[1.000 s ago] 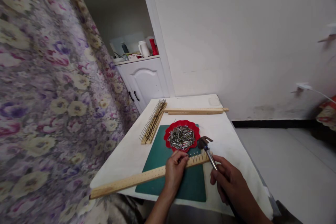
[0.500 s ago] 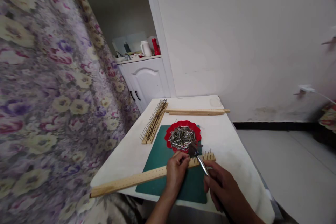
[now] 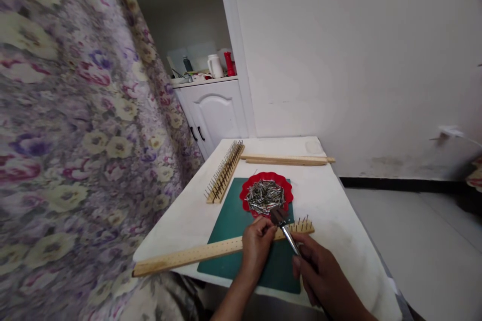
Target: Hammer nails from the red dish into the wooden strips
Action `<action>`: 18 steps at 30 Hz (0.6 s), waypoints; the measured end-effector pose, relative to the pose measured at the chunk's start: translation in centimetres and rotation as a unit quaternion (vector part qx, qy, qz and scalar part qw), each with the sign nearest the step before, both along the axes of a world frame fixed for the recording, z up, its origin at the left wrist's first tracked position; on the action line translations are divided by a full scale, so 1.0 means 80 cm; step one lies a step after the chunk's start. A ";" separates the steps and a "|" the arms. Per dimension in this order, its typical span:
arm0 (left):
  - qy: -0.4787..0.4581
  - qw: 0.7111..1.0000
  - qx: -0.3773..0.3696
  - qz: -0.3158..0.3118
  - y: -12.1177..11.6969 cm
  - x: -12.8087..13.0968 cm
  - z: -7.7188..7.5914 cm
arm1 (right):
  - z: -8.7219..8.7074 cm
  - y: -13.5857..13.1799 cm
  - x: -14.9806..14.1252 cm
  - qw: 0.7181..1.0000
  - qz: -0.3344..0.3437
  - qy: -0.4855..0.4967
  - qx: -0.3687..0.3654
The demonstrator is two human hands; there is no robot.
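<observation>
Hammer [image 3: 290, 239] low over the wooden strip [image 3: 188, 255], head beside the pinch.
Your right hand [image 3: 320, 268] is gripping the hammer; your left hand [image 3: 256, 247] is pinching its fingertips together, contents hidden, cannot tell. Judgement: striking well is calling for light, square taps, with fingertips staying clear of the head. The strip is passing under your left hand, its nail-studded end lying just beyond your right fingers; the red dish [image 3: 288, 191] of nails [image 3: 265, 196] is sitting just beyond your left hand.
</observation>
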State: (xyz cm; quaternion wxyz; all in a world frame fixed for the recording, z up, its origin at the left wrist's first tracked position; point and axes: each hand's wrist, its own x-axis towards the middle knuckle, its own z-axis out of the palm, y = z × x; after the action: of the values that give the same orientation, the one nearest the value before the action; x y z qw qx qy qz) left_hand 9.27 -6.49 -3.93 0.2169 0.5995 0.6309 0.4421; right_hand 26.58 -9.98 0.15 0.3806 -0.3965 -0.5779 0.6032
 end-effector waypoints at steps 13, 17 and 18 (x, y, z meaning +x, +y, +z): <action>0.012 1.000 -0.001 0.000 -0.002 0.001 0.003 | -0.011 0.002 0.003 0.999 -0.011 -0.009 0.032; 0.016 1.000 -0.001 -0.012 -0.003 0.001 0.008 | -0.007 0.005 0.011 0.999 -0.031 0.029 0.006; 0.018 1.000 0.000 -0.017 -0.004 0.000 0.009 | -0.005 0.006 0.014 0.999 -0.036 0.037 0.001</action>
State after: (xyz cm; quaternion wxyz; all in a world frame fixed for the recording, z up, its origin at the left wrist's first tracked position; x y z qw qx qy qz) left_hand 9.29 -6.77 -3.21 0.2127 0.6184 0.6244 0.4272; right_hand 27.67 -9.49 -0.24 0.4237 -0.3939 -0.5494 0.6029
